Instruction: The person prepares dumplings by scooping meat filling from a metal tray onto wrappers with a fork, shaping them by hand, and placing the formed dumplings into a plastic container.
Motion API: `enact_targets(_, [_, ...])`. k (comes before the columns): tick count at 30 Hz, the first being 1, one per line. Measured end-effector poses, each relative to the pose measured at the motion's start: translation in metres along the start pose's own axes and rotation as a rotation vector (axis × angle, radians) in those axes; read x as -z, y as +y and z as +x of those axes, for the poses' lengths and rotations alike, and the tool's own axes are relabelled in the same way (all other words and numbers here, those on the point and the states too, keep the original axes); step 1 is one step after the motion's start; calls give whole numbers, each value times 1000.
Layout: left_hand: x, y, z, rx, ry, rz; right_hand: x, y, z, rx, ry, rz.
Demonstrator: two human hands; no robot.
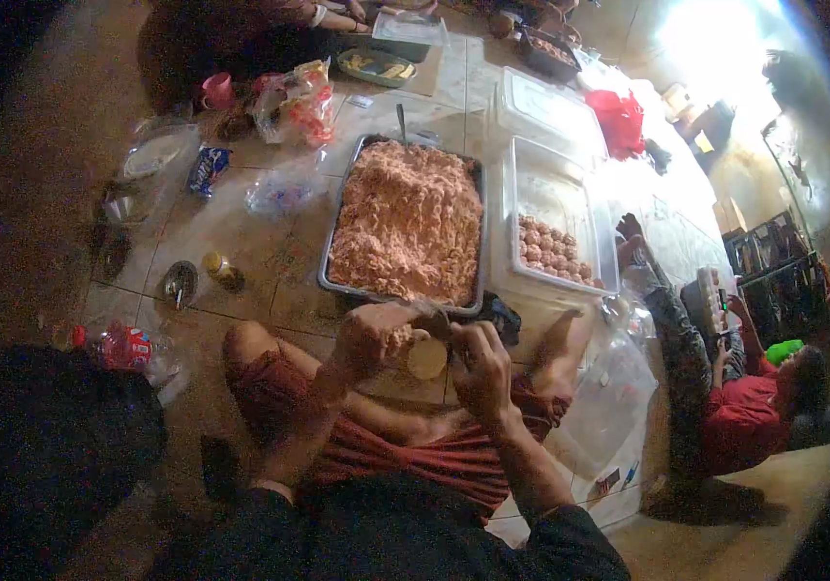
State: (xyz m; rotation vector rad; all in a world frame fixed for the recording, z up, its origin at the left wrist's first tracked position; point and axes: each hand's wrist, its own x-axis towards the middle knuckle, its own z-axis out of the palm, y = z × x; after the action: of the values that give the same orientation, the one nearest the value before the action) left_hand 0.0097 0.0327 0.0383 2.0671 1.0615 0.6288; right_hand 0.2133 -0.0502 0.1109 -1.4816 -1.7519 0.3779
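Observation:
My left hand [374, 341] is closed in a fist, with what looks like pink meat mixture at its fingers. My right hand [481, 368] grips a spoon [433, 314], whose metal end reaches toward the left fist. Both hands are above my crossed legs, at the near edge of a large tray [326, 278] heaped with ground meat mixture [405, 223]. Another utensil's handle [401, 123] stands up at the tray's far side. Between and below my hands shows a round yellowish thing [427, 358] that I cannot identify.
Right of the tray, a clear plastic container [562, 281] holds rows of meatballs [552, 249]. A lidded-looking container [550, 111] is behind it. Left are a small jar [217, 262], an ashtray [180, 283] and a bottle [129, 347]. A person in red [746, 418] sits at right.

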Motion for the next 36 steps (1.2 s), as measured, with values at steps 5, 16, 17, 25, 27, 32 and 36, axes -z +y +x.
enact_targets(5, [12,-12,3,-159,95,56,-3,50,23,-17,37,-156])
enact_targets(16, [-3,2,-10,114,-15,-473,-2,57,46,-172,-127,-337])
enact_targets(17, [-9,-4,-9,19,70,-504,10,37,40,-162,-104,-158])
enact_targets(25, [-35,-40,19,122,-108,-310,20,-19,-11,-100,-184,54])
enact_targets(27, [-36,-46,17,235,-388,-408,20,-21,-9,-259,-32,192])
enact_targets(32, [-2,12,0,-95,261,-422,17,-26,-5,-135,-159,156])
enact_targets(36, [-4,-14,3,-14,18,-717,10,-22,-12,-158,-84,120])
